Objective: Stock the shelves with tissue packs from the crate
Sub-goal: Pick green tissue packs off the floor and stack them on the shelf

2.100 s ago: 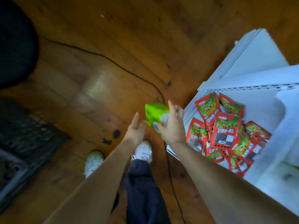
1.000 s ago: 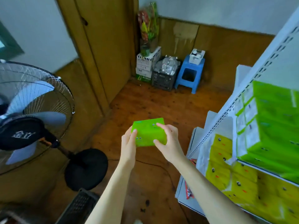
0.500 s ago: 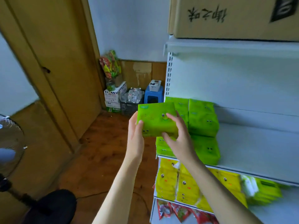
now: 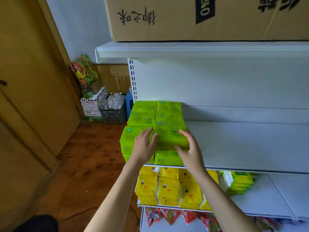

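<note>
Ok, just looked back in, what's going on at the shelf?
A person is setting a green pack on top of the front stack of green packs at the left end of the middle shelf. The left hand lies flat against the pack's left side. The right hand curls round its right front corner. The pack seems down but not yet let go. Yellow packs sit on the shelf below.

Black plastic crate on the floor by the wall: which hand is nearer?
Left. The left hand rests on green tissue packs right of the crate; the right hand grips one farther right.
</note>
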